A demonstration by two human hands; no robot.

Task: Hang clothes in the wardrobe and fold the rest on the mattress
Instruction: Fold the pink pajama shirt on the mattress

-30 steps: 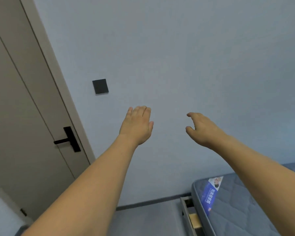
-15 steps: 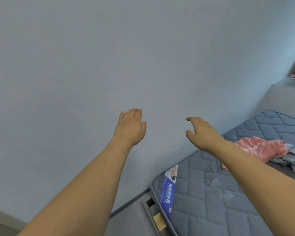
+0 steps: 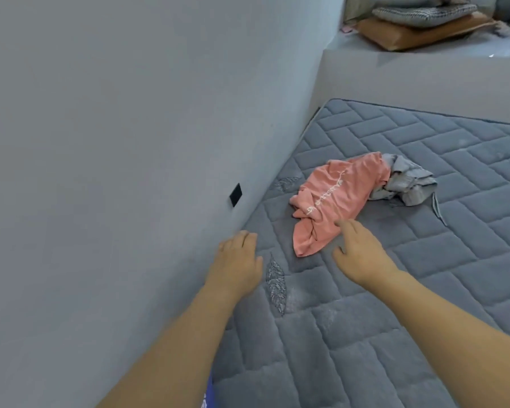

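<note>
A crumpled pink T-shirt (image 3: 339, 198) with white lettering lies on the grey quilted mattress (image 3: 424, 290). A bunched grey garment (image 3: 407, 184) lies against its far right end. My right hand (image 3: 359, 254) hovers just in front of the pink shirt's near edge, fingers loosely spread and holding nothing. My left hand (image 3: 239, 266) is stretched out over the mattress's left edge by the wall, fingers straight and empty. No wardrobe is in view.
A grey wall (image 3: 130, 142) runs along the mattress's left side, with a black square plate (image 3: 235, 194) low on it. Beyond the mattress's head stands a raised ledge (image 3: 424, 78) carrying stacked cushions (image 3: 421, 22).
The view has swung right and down from the door and wall onto the mattress. Both hands have dropped from in front of the wall to just above the mattress, the right one nearing the pink shirt.
</note>
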